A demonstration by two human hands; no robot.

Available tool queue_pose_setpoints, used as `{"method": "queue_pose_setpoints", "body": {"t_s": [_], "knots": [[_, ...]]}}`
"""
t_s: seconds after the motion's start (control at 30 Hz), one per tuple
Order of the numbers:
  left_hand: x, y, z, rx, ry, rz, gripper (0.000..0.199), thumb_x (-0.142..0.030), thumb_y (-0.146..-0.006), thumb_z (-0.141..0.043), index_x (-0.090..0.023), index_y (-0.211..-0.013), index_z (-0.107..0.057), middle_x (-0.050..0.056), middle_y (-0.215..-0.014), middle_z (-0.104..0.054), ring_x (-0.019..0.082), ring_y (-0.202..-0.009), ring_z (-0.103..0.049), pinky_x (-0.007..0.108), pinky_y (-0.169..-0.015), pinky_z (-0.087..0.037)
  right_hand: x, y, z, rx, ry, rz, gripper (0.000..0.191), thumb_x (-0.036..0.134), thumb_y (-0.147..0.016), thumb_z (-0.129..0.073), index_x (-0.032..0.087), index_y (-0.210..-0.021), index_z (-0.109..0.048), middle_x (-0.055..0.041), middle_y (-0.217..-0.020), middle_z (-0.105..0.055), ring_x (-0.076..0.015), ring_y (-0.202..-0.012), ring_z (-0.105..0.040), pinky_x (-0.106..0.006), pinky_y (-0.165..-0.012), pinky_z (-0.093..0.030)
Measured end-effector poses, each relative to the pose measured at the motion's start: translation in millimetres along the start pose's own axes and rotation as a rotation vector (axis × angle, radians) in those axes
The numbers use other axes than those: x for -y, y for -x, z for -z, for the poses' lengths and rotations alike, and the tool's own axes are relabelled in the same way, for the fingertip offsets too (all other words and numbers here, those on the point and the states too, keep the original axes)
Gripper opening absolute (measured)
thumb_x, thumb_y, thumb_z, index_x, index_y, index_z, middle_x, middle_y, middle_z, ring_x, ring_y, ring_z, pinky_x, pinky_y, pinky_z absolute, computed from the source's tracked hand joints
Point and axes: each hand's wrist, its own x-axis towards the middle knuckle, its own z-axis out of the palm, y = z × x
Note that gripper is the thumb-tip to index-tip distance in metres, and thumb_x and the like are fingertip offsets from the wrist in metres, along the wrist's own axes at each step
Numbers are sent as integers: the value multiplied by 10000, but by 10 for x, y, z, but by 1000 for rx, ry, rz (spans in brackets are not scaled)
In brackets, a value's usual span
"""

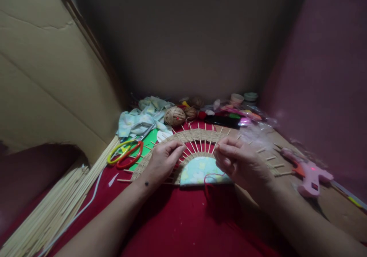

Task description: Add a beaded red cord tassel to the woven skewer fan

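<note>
A half-round woven piece point(197, 135) with thin wooden sticks fanning outward lies in front of me. Pale blue floral fabric point(197, 169) covers its inner half circle. Over the left part of the weave is my left hand point(168, 159), thumb and forefinger pressed together; whatever may be between them is too small to make out. My right hand point(236, 159) pinches red yarn at the right side of the fabric. A loop of that red yarn point(205, 178) hangs down across the fabric's lower edge.
Scissors point(137, 150) with red and yellow handles lie left, beside long sticks point(54, 211). Behind are crumpled floral cloth point(137, 121), a twine ball point(174, 116) and small cups point(237, 99). A pink glue gun point(311, 176) sits right. Cardboard point(51, 58) stands left.
</note>
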Motion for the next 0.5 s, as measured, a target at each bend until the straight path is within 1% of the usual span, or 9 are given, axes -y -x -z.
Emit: {"method": "queue_pose_setpoints", "body": {"t_s": [0.1, 0.2, 0.27, 0.33, 0.37, 0.4, 0.47, 0.5], "knots": [[-10, -2, 8, -1, -38, -32, 206, -323, -839, -574, -181, -780, -709, 22, -665, -612, 150, -637, -541, 241, -593, -439, -13, -10, -4, 9, -13, -2, 181, 270, -669, -741, 174, -592, -609, 52, -428, -439, -44, -396, -294, -200, -402, -172], [3, 2, 2, -11, -27, -29, 196, -326, -834, -583, -186, -789, -713, 16, -636, -613, 146, -590, -531, 235, -547, -420, -27, 13, 2, 60, -11, 10, 147, 264, -689, -733, 174, -619, -641, 54, -415, -452, -39, -380, -311, -186, -393, -181], [18, 5, -5, -8, -18, -18, 198, -332, -835, -582, -186, -802, -712, 16, -631, -620, 145, -569, -533, 235, -528, -412, -29, 75, -6, 178, 16, 1, 106, 249, -692, -738, 171, -645, -683, 40, -428, -497, -41, -377, -359, -177, -389, -205], [30, 4, -9, -9, -22, -25, 203, -333, -842, -574, -185, -805, -708, 14, -636, -623, 147, -578, -542, 239, -549, -420, -15, 176, -36, 348, 41, -58, 93, 246, -678, -760, 163, -682, -720, 16, -479, -560, -51, -397, -428, -170, -388, -252], [35, 2, -10, -7, -28, -33, 206, -330, -847, -569, -183, -800, -705, 14, -648, -627, 148, -593, -547, 241, -568, -425, 0, 234, -59, 430, 52, -100, 117, 259, -673, -772, 153, -701, -730, 3, -513, -584, -60, -420, -461, -170, -401, -291], [39, 0, -11, -5, -36, -41, 208, -326, -852, -563, -180, -796, -701, 14, -666, -633, 149, -613, -552, 242, -587, -429, 21, 290, -86, 485, 63, -145, 150, 276, -676, -777, 138, -714, -733, -5, -534, -591, -64, -438, -480, -174, -422, -331], [44, -2, -11, 9, -50, -45, 217, -321, -862, -550, -175, -790, -693, 13, -695, -637, 149, -644, -556, 241, -608, -432, 84, 382, -139, 561, 121, -162, 214, 315, -715, -756, 104, -699, -723, -15, -556, -592, -66, -489, -509, -178, -491, -391], [44, 0, -11, 20, -55, -36, 224, -323, -867, -541, -172, -792, -688, 10, -695, -633, 147, -644, -555, 239, -604, -431, 123, 411, -163, 593, 156, -146, 238, 326, -747, -730, 96, -687, -716, -20, -568, -597, -66, -513, -524, -177, -521, -406]]}}
